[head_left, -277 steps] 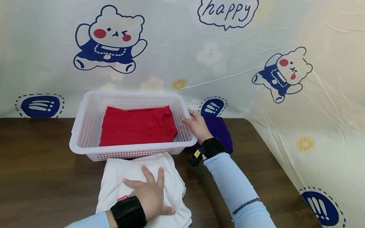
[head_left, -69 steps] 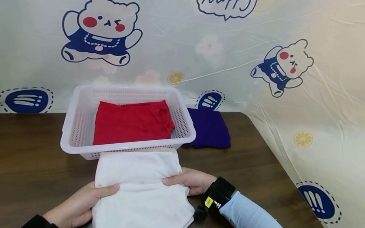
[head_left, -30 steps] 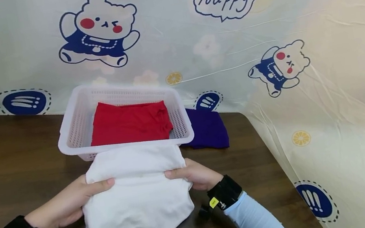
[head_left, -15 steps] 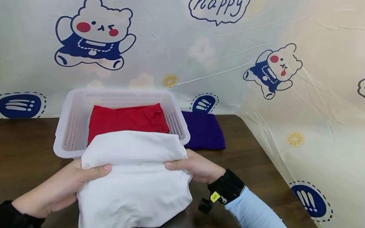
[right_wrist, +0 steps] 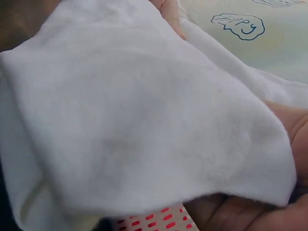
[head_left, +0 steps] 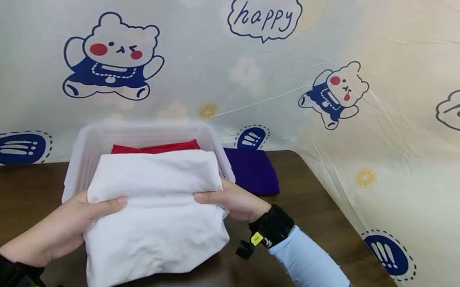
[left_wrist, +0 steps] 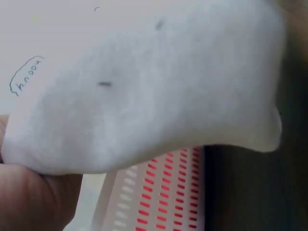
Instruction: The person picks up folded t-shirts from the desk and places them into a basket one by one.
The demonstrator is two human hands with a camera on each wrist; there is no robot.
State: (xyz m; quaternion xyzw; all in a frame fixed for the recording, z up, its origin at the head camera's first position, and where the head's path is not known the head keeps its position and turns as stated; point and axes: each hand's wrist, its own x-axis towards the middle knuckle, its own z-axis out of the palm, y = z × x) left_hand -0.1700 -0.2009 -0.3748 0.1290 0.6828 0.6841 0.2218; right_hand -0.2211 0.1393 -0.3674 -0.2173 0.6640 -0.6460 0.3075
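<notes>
A folded piece of white clothing [head_left: 158, 235] hangs lifted over the front of a white plastic basket [head_left: 142, 128], covering most of the basket's front. My left hand [head_left: 60, 229] grips its left side, thumb on top and fingers hidden beneath. On the opposite side my right hand [head_left: 241, 201] holds it the same way. Inside the basket, only the back strip of a folded red cloth [head_left: 154, 149] shows. The white fabric [left_wrist: 163, 96] fills much of the left wrist view, with the basket's perforated wall [left_wrist: 163, 197] below it.
A folded dark purple cloth [head_left: 257, 172] lies on the brown wooden table [head_left: 307, 231], right of the basket. Behind stands a pale printed curtain [head_left: 205, 42] with bears and lettering, close to the basket's back.
Earlier my left hand lay flat on the white clothing while my right held the basket. Both hands then gripped the clothing, raised it and moved it forward over the basket, hiding most of the red cloth.
</notes>
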